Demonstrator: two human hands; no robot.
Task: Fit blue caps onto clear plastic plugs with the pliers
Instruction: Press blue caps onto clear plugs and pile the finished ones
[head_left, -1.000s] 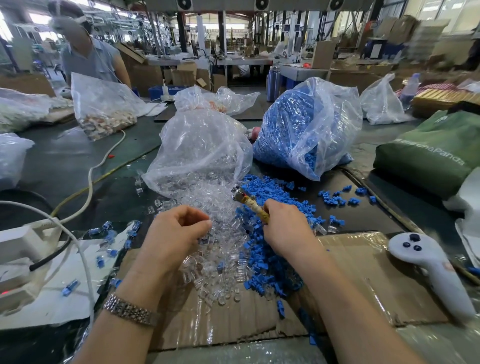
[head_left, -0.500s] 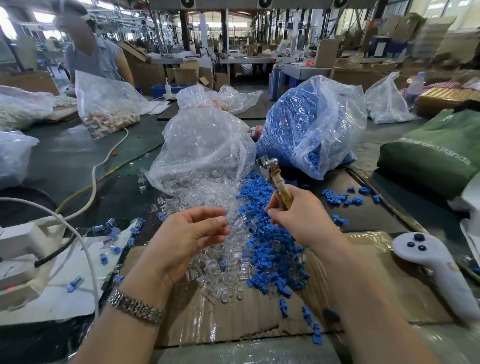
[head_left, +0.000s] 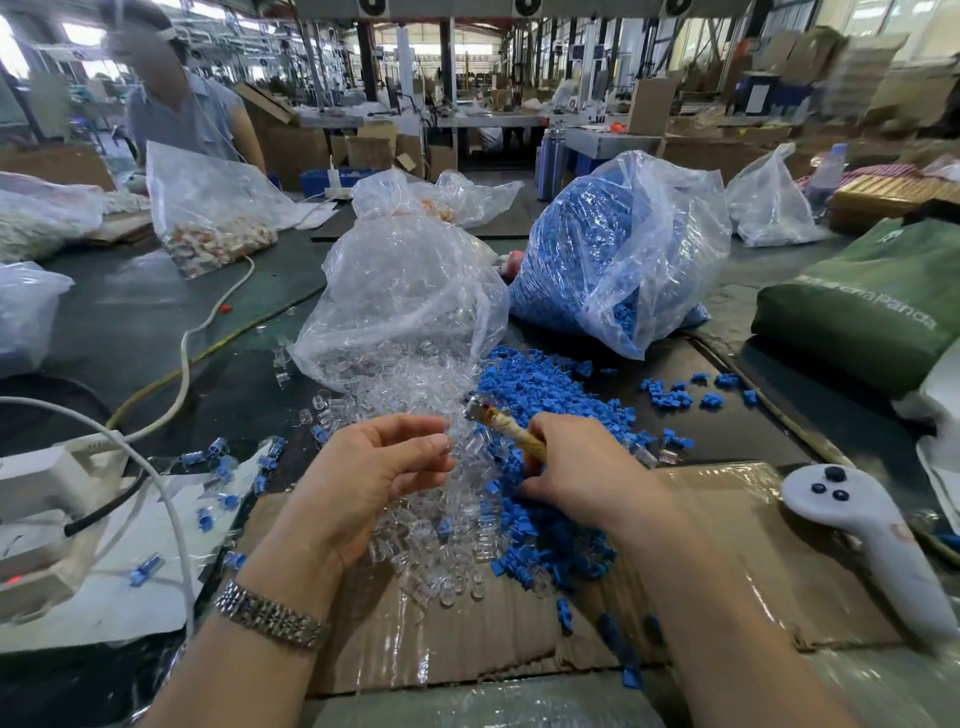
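A single head-worn wide-angle camera is looking forward and down, sitting close above the cardboard sheet (head_left: 727, 571) on the worktable and taking in the factory hall beyond.

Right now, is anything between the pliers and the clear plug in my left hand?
Nothing visible: the tape-wrapped pliers in the right hand point at the small clear plastic plug pinched by the left hand, open air between.

ahead: clear-plug bag (head_left: 405, 291), blue-cap bag (head_left: 618, 249) block | right: controller (head_left: 872, 535) | near: cardboard (head_left: 467, 649) open
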